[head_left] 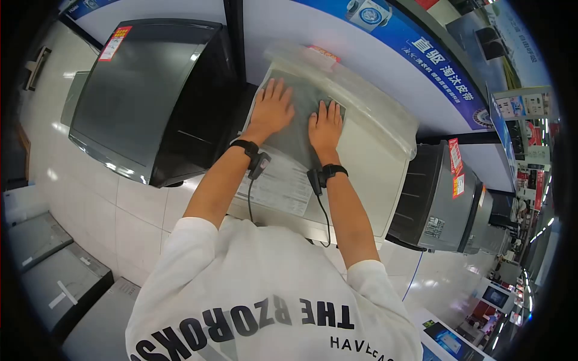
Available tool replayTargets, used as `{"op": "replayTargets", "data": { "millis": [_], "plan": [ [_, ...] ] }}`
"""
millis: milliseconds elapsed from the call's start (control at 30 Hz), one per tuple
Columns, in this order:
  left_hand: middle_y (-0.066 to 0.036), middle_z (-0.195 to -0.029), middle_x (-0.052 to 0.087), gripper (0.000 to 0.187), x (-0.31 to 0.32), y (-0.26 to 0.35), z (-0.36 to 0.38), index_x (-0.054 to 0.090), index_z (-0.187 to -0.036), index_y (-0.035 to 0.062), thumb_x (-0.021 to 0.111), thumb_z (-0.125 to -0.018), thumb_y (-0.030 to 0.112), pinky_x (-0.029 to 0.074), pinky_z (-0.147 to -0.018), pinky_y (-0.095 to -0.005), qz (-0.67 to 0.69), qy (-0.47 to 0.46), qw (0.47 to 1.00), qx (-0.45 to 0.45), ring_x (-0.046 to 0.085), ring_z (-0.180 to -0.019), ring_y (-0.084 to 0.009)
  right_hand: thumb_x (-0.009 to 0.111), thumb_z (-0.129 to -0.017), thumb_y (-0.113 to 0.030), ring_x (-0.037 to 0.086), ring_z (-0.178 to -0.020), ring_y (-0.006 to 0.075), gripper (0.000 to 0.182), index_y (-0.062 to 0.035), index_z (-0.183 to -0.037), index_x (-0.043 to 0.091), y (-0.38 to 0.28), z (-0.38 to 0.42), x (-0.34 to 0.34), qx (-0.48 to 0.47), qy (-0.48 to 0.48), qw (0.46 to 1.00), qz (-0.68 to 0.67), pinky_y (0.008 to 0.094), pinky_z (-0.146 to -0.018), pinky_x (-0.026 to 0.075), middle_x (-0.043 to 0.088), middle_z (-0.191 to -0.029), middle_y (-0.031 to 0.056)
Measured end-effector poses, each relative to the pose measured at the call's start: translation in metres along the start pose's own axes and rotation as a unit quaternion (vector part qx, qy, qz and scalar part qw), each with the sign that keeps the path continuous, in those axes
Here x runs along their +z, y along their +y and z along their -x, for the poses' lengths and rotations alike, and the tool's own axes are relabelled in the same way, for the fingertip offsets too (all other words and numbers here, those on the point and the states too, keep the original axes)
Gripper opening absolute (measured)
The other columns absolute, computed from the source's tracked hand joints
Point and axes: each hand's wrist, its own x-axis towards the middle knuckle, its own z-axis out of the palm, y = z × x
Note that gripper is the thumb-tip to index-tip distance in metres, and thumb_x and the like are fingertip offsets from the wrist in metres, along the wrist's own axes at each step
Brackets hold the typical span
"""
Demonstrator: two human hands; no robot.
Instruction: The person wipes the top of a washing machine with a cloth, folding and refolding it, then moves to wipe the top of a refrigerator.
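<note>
A white top-loading appliance [370, 174], which looks like a washing machine, stands in front of me with a dark grey area [301, 129] on its top. My left hand [274, 109] lies palm down on the left part of that area, fingers stretched toward the back. On its right part rests my right hand [326, 129], also flat, with the fingertips near the area's far right corner. Closer to my body, a printed sheet [280, 186] covers part of the top. Crumpled clear plastic film [355, 90] is bunched along the back edge. Each wrist wears a black strap with a cabled device.
A dark grey appliance [144, 90] stands close on the left. More grey machines [433, 192] with red price tags line the right side. Behind runs a white wall with a blue banner [415, 54]. Tiled floor [141, 207] shows at left, with grey units [60, 283] at lower left.
</note>
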Motion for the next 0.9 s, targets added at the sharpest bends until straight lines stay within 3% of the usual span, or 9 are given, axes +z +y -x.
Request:
{"op": "replayTargets", "data": {
  "millis": [267,467,500,600,633,733,900],
  "plan": [
    [-0.016,-0.165,0.026,0.062,-0.006,0.012,0.030,0.042,-0.153,0.0157,0.049,-0.097,0.041,0.022,-0.121,-0.0544,0.003,-0.040,0.999,0.002,0.018,-0.154,-0.0375,0.052,-0.096,-0.020,0.040,-0.142,0.0419,0.043,-0.0022,-0.134,0.061,0.024,0.025,-0.022,-0.054,0.055,0.996,-0.046,0.0501,-0.116,0.034,0.046,-0.152,0.0246],
    [-0.017,-0.166,0.022,0.065,-0.019,0.064,0.067,0.039,-0.154,0.0155,0.053,-0.095,0.037,0.025,-0.117,-0.0621,0.040,-0.036,0.999,-0.005,0.019,-0.152,-0.0424,0.058,-0.087,-0.007,0.049,-0.135,0.0396,0.036,-0.0008,-0.121,0.066,0.055,0.066,-0.056,-0.105,0.079,0.985,-0.109,0.0484,-0.110,0.043,0.056,-0.142,0.0206],
    [-0.018,-0.161,0.031,0.058,-0.017,0.074,0.074,0.048,-0.145,0.0134,0.057,-0.091,0.032,0.027,-0.115,-0.0635,0.069,-0.005,0.998,0.009,0.025,-0.151,-0.0409,0.060,-0.086,-0.007,0.051,-0.134,0.0389,0.035,-0.0013,-0.120,0.067,0.063,0.075,-0.063,-0.114,0.067,0.984,-0.119,0.0480,-0.109,0.045,0.057,-0.141,0.0196],
    [-0.017,-0.154,0.041,0.047,-0.010,0.095,0.094,0.056,-0.132,0.0113,0.061,-0.088,0.027,0.031,-0.112,-0.0636,0.091,-0.047,0.991,0.087,0.031,-0.148,-0.0386,0.064,-0.084,-0.009,0.054,-0.131,0.0368,0.033,-0.0033,-0.116,0.068,0.090,0.111,-0.084,-0.154,0.004,0.978,-0.142,0.0467,-0.106,0.047,0.060,-0.138,0.0169],
    [-0.016,-0.147,0.047,0.038,-0.007,0.104,0.104,0.060,-0.121,0.0101,0.063,-0.084,0.022,0.035,-0.110,-0.0628,0.109,-0.001,0.984,0.141,0.036,-0.146,-0.0365,0.066,-0.084,-0.010,0.055,-0.130,0.0361,0.032,-0.0040,-0.115,0.068,0.098,0.125,-0.093,-0.170,-0.022,0.974,-0.149,0.0463,-0.105,0.048,0.060,-0.137,0.0160],
    [-0.016,-0.151,0.044,0.041,-0.020,0.137,0.115,0.060,-0.124,0.0103,0.065,-0.086,0.025,0.034,-0.112,-0.0618,0.122,-0.088,0.968,0.200,0.033,-0.148,-0.0366,0.068,-0.087,-0.014,0.051,-0.135,0.0363,0.032,-0.0046,-0.118,0.067,0.116,0.165,-0.129,-0.179,-0.096,0.967,-0.152,0.0460,-0.106,0.047,0.057,-0.142,0.0162],
    [-0.015,-0.158,0.039,0.048,-0.033,0.149,0.121,0.062,-0.130,0.0128,0.070,-0.088,0.034,0.031,-0.116,-0.0598,0.158,-0.189,0.918,0.310,0.028,-0.151,-0.0368,0.077,-0.081,-0.031,0.038,-0.145,0.0387,0.052,-0.0047,-0.124,0.063,0.176,0.224,-0.186,-0.112,-0.099,0.976,-0.157,0.0475,-0.116,0.036,0.044,-0.154,0.0189]
  ]
}}
